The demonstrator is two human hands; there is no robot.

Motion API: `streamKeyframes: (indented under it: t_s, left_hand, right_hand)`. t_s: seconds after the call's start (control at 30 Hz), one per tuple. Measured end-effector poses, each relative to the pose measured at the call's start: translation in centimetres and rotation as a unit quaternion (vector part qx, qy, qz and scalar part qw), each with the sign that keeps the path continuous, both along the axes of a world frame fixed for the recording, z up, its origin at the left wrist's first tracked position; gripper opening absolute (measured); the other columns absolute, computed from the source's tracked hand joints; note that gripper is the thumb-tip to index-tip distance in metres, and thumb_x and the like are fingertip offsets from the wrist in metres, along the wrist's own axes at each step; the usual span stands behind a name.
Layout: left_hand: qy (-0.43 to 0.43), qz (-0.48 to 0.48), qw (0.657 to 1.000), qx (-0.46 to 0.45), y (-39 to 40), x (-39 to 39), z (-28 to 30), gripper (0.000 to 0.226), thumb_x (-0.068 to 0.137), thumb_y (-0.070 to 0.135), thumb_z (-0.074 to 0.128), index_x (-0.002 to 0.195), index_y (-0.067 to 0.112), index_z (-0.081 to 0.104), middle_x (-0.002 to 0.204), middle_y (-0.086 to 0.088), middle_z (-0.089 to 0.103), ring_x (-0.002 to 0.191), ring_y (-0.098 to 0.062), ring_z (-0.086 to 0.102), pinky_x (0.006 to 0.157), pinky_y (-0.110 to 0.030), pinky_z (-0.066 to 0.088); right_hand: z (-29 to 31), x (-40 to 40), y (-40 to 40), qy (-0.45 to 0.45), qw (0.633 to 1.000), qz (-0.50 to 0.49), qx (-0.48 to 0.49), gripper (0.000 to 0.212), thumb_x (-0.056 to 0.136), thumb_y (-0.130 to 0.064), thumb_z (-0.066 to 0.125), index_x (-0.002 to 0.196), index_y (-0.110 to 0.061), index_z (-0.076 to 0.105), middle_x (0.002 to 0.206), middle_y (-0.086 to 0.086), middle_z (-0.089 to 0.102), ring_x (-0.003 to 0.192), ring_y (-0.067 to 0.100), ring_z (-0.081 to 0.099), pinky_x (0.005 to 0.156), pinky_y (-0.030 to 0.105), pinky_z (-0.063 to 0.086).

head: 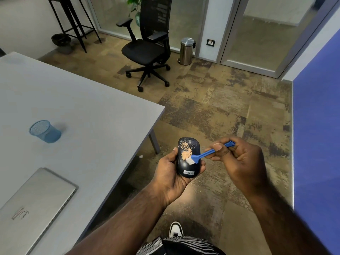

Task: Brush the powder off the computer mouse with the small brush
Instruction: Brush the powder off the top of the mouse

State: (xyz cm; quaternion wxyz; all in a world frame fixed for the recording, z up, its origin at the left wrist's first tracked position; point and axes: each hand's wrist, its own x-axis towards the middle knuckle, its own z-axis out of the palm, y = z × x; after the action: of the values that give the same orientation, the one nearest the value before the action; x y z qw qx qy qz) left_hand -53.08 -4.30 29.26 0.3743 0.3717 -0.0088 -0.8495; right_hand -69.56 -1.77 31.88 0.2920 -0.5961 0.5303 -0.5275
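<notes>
Two hands: mouse point(188, 159), brush point(202, 154), powder point(186, 153).

- The mouse point(188, 157) was dark navy, dusted with tan powder point(186, 153).
- The brush point(206, 153) was blue with white bristles.
- The desk point(82, 107) was pale grey; the mesh cup point(45, 131) was light blue.
- The floor point(220, 111) was mottled brown.

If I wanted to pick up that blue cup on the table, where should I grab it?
Grab the blue mesh cup around its sides, coming down from above. It stands upright on the table with its open rim up and bare space all around it.
</notes>
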Motion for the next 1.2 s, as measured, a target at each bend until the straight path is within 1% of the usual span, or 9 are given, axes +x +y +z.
streamKeyframes:
  t_s: [0.1,0.2,0.3,0.53,0.7,0.9,1.0,1.1,1.2]
  left_hand:
    - [-0.002,-0.005,1.0,-0.004,0.0,-0.1,-0.1,0.058,0.101,0.042,0.032,0.117,-0.008,0.058,0.1,-0.03,0.066,0.082,-0.037,0.064,0.072,-0.043,0.059]
    - [-0.004,-0.014,1.0,-0.008,0.1,-0.2,0.1,0.058,0.101,0.041,0.033,0.115,-0.008,0.059,0.094,-0.029,0.067,0.078,-0.037,0.066,0.073,-0.043,0.059]
    - [0.002,-0.015,1.0,-0.003,0.2,-0.2,0.1,0.058,0.1,0.041,0.034,0.116,-0.009,0.058,0.097,-0.029,0.065,0.082,-0.038,0.063,0.072,-0.043,0.059]
    - [-0.007,-0.026,1.0,0.002,0.5,-0.3,0.3,0.058,0.1,0.041,0.034,0.114,-0.009,0.059,0.099,-0.028,0.065,0.086,-0.038,0.062,0.074,-0.043,0.058]
    - [-0.002,-0.017,1.0,0.009,0.3,-0.1,0.5,0.057,0.1,0.04,0.034,0.112,-0.009,0.06,0.1,-0.029,0.064,0.086,-0.038,0.061,0.072,-0.043,0.059]
    - [-0.012,-0.026,1.0,0.004,0.4,-0.2,0.4,0.058,0.1,0.041,0.034,0.12,-0.009,0.056,0.101,-0.029,0.063,0.086,-0.038,0.062,0.075,-0.044,0.058]
    - [-0.016,-0.033,0.999,0.0,0.4,-0.4,0.6,0.059,0.1,0.04,0.035,0.124,-0.01,0.054,0.102,-0.029,0.063,0.086,-0.038,0.062,0.075,-0.044,0.058]
    - [-0.017,-0.031,0.999,-0.006,0.4,-0.3,0.8,0.057,0.1,0.039,0.034,0.122,-0.008,0.056,0.102,-0.028,0.062,0.085,-0.038,0.061,0.074,-0.043,0.059]
    - [-0.021,-0.031,0.999,-0.002,0.5,-0.3,0.7,0.057,0.101,0.04,0.034,0.125,-0.008,0.054,0.104,-0.028,0.061,0.086,-0.038,0.061,0.074,-0.043,0.059]
  right_hand:
    - [-0.3,-0.1,-0.2,0.057,0.998,-0.026,-0.032,0.009,0.092,-0.031,0.061,0.091,-0.03,0.07,0.082,-0.01,0.075,0.073,0.003,0.075,0.061,0.037,0.063]
    - [-0.7,-0.4,-0.8,0.098,0.992,-0.064,-0.046,0.014,0.094,-0.034,0.058,0.098,-0.029,0.07,0.08,-0.012,0.074,0.071,0.007,0.075,0.057,0.042,0.061]
    - [-1.2,-0.6,-1.7,0.094,0.991,-0.085,-0.049,0.014,0.094,-0.034,0.058,0.102,-0.029,0.067,0.081,-0.018,0.072,0.075,0.002,0.074,0.061,0.04,0.063]
    - [-1.7,-1.3,-3.6,0.107,0.986,-0.121,-0.042,0.016,0.095,-0.036,0.057,0.102,-0.029,0.07,0.081,-0.016,0.073,0.078,-0.001,0.074,0.065,0.036,0.063]
    - [-1.0,-1.2,-2.9,-0.002,0.997,-0.067,-0.05,0.013,0.094,-0.034,0.061,0.093,-0.043,0.07,0.086,-0.02,0.076,0.078,0.004,0.076,0.067,0.024,0.062]
    - [-1.6,-1.3,-3.1,0.077,0.992,-0.083,-0.047,0.017,0.095,-0.036,0.058,0.103,-0.028,0.07,0.081,-0.021,0.072,0.078,-0.001,0.074,0.066,0.034,0.064]
    - [-1.3,-1.4,-3.3,0.074,0.992,-0.087,-0.051,0.018,0.095,-0.035,0.057,0.106,-0.029,0.069,0.081,-0.024,0.07,0.078,-0.002,0.074,0.068,0.028,0.063]
    - [-0.6,-1.0,-3.1,0.041,0.998,-0.034,-0.045,0.014,0.093,-0.033,0.059,0.103,-0.035,0.068,0.085,-0.021,0.075,0.079,0.001,0.075,0.068,0.022,0.061]
    - [-0.2,-0.9,-2.9,0.063,0.997,-0.014,-0.043,0.011,0.093,-0.032,0.059,0.098,-0.035,0.068,0.083,-0.02,0.074,0.077,0.0,0.074,0.065,0.022,0.061]
